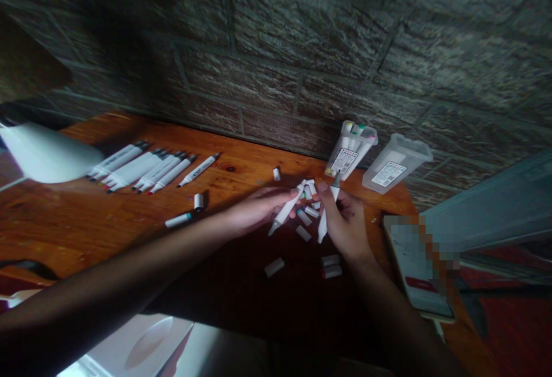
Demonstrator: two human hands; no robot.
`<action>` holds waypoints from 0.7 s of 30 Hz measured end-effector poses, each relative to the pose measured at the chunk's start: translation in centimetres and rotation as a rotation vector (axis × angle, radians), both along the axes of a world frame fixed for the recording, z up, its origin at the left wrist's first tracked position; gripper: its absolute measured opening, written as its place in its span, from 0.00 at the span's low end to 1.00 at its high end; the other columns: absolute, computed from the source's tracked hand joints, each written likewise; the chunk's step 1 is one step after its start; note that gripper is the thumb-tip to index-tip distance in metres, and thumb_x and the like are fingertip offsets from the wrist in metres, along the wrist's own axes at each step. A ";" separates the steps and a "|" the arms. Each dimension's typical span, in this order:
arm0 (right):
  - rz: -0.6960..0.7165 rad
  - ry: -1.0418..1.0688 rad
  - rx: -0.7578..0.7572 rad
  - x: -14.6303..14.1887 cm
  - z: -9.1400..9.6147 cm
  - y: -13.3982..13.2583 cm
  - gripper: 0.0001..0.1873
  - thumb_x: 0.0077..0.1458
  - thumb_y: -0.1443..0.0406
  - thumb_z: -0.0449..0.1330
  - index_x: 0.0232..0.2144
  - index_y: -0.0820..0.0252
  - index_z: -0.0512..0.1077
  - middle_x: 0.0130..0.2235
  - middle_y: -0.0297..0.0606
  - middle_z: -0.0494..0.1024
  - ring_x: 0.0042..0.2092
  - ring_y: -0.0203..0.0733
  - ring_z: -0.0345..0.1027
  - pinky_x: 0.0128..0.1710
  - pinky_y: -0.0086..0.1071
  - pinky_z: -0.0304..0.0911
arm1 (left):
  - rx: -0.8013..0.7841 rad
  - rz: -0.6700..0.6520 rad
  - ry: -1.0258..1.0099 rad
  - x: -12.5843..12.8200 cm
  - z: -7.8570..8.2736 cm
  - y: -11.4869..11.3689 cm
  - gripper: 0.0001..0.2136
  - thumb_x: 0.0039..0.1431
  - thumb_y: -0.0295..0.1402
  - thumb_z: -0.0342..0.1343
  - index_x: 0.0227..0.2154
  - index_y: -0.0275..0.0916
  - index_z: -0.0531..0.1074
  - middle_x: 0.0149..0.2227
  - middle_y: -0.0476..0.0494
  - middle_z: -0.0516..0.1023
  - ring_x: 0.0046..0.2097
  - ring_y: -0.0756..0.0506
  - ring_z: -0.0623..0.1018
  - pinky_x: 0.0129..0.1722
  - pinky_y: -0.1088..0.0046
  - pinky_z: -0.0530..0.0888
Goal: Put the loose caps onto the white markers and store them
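Note:
My left hand (259,209) is closed around a white marker (284,211) that slants down to the left, its upper end among a cluster of loose caps (309,190). My right hand (345,219) grips a second white marker (328,213), held almost upright with its dark tip at the top. Both hands meet over the middle of the wooden table (107,216). More loose caps (303,232) lie under and in front of the hands.
A row of several white markers (142,169) lies at the table's back left, one marker (177,220) and a cap (198,201) nearer. Two clear plastic marker boxes (350,148) (397,163) lean by the brick wall. A phone (420,273) lies at right, a white object (45,153) at left.

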State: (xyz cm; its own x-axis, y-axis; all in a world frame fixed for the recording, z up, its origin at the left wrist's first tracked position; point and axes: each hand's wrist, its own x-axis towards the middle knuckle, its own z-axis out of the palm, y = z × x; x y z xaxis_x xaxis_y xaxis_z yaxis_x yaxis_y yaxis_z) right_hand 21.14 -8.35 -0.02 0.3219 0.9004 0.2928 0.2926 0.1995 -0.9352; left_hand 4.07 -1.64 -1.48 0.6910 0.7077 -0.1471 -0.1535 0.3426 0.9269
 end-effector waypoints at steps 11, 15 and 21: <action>0.021 -0.052 0.020 0.0 -0.1 -0.1 0.21 0.59 0.51 0.58 0.24 0.60 0.75 0.22 0.32 0.74 0.25 0.34 0.66 0.25 0.28 0.59 | -0.003 0.013 0.013 -0.1 0.0 0.0 0.14 0.57 0.42 0.63 0.34 0.33 0.77 0.26 0.47 0.76 0.27 0.51 0.72 0.27 0.77 0.64; 0.022 -0.078 0.031 -0.1 0.0 -0.1 0.19 0.59 0.52 0.59 0.25 0.60 0.75 0.22 0.31 0.74 0.25 0.33 0.65 0.25 0.28 0.59 | -0.020 0.003 0.031 -0.1 0.5 -0.1 0.15 0.55 0.43 0.64 0.32 0.33 0.76 0.26 0.48 0.76 0.27 0.52 0.72 0.26 0.78 0.64; 0.048 -0.084 0.039 -0.2 0.3 -0.1 0.19 0.60 0.53 0.57 0.26 0.60 0.76 0.26 0.34 0.77 0.30 0.37 0.71 0.32 0.29 0.64 | 0.029 -0.009 0.059 0.0 0.8 -0.5 0.15 0.56 0.42 0.63 0.35 0.33 0.78 0.27 0.47 0.78 0.27 0.51 0.72 0.28 0.77 0.68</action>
